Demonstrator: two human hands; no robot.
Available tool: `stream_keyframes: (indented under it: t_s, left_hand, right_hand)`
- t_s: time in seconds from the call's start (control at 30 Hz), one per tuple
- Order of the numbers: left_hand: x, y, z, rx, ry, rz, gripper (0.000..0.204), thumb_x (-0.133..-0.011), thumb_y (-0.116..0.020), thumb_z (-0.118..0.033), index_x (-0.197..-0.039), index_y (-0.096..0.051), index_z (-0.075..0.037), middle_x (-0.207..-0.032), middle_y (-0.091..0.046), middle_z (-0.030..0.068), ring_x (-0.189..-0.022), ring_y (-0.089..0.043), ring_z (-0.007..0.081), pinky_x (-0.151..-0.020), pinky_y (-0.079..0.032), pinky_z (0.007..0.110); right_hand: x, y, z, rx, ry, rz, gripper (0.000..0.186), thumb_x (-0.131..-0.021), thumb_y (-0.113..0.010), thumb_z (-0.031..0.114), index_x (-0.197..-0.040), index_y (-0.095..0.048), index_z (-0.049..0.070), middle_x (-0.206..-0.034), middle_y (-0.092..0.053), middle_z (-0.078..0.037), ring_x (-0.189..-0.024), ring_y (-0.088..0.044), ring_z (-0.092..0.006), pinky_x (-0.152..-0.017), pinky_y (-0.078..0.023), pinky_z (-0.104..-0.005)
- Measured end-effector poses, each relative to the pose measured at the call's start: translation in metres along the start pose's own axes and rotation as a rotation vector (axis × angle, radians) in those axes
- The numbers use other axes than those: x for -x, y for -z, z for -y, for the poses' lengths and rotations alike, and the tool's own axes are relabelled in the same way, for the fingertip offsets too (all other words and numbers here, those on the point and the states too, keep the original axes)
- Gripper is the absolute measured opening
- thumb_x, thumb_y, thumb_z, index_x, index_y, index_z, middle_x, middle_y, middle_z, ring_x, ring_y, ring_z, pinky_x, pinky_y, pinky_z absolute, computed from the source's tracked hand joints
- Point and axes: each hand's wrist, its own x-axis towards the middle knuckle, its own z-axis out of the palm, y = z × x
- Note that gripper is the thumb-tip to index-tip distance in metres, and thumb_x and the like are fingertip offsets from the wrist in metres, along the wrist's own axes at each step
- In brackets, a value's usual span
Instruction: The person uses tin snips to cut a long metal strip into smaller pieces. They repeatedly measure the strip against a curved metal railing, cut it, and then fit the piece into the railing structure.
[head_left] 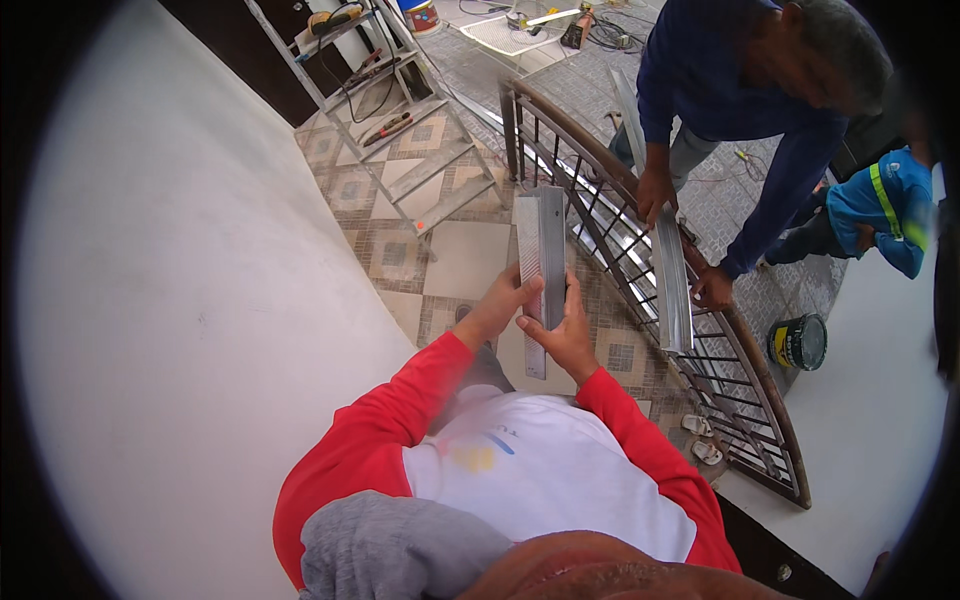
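- My left grip [490, 305] is closed on the left side of a short metal piece [551, 240].
- My right grip [568, 338], at 4 o'clock from the left, holds the same piece, thumb against its face.
- The piece points toward 12 o'clock, above the tiled floor [467, 262].
- At 11 o'clock from it: a stepladder [455, 204], a red-handled tool [388, 128] on one step.
- At 2 o'clock, across the railing [578, 130], a co-worker's hand [657, 190] holds a long metal channel [672, 285].
- At 4 o'clock: pale sandals [706, 453].
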Motion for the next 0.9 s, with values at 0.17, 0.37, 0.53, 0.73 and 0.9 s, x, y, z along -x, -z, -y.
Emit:
stream_keyframes:
  t_s: [0.17, 0.37, 0.53, 0.73, 0.9]
  left_hand:
    - [-0.051, 0.143, -0.030, 0.176, -0.158, -0.094, 0.066, -0.094, -0.073, -0.038, -0.142, -0.051, 0.002, -0.129, -0.065, 0.0143, -0.119, -0.060, 0.0214, -0.107, -0.044, 0.036]
    - [-0.067, 0.350, -0.088, 0.163, -0.185, -0.353, 0.066, -0.091, -0.077, -0.038, -0.139, -0.051, 0.001, -0.121, -0.067, 0.0144, -0.109, -0.067, 0.0232, -0.097, -0.052, 0.035]
    - [-0.055, 0.448, -0.105, 0.174, -0.158, -0.535, 0.069, -0.091, -0.077, -0.039, -0.140, -0.049, 0.001, -0.121, -0.065, 0.0137, -0.113, -0.065, 0.0228, -0.098, -0.049, 0.037]
    - [-0.061, 0.474, -0.093, 0.217, -0.217, -0.721, 0.072, -0.090, -0.078, -0.038, -0.142, -0.048, 0.002, -0.129, -0.062, 0.0141, -0.114, -0.064, 0.0242, -0.103, -0.045, 0.038]
    - [-0.071, 0.480, -0.111, 0.186, -0.224, -0.876, 0.078, -0.089, -0.079, -0.035, -0.147, -0.043, 0.002, -0.130, -0.062, 0.0146, -0.120, -0.062, 0.0256, -0.108, -0.043, 0.039]
  right_hand:
    - [-0.096, -0.074, -0.034, 0.149, 0.064, 0.114, 0.115, -0.077, -0.089, 0.042, -0.163, -0.020, 0.008, -0.153, -0.043, -0.016, -0.138, -0.047, -0.0300, -0.107, -0.045, -0.0426]
    - [-0.165, -0.128, -0.040, 0.254, -0.251, 0.283, 0.076, -0.089, -0.080, 0.026, -0.154, -0.043, 0.012, -0.131, -0.063, -0.013, -0.120, -0.062, -0.0236, -0.089, -0.053, -0.0355]
    - [-0.278, -0.171, -0.031, 0.499, -0.066, 0.449, 0.044, -0.089, -0.077, 0.028, -0.127, -0.067, 0.008, -0.115, -0.070, -0.013, -0.103, -0.067, -0.0298, -0.088, -0.054, -0.0403]
    - [-0.555, -0.261, -0.017, 0.650, 0.614, 0.460, 0.031, -0.093, -0.071, 0.024, -0.118, -0.070, 0.005, -0.107, -0.070, -0.013, -0.099, -0.068, -0.0337, -0.085, -0.055, -0.0424]
    - [-0.764, -0.349, -0.039, 0.992, 0.763, 0.400, 0.044, -0.090, -0.071, 0.019, -0.131, -0.061, 0.010, -0.122, -0.065, -0.014, -0.119, -0.060, -0.0351, -0.098, -0.050, -0.0451]
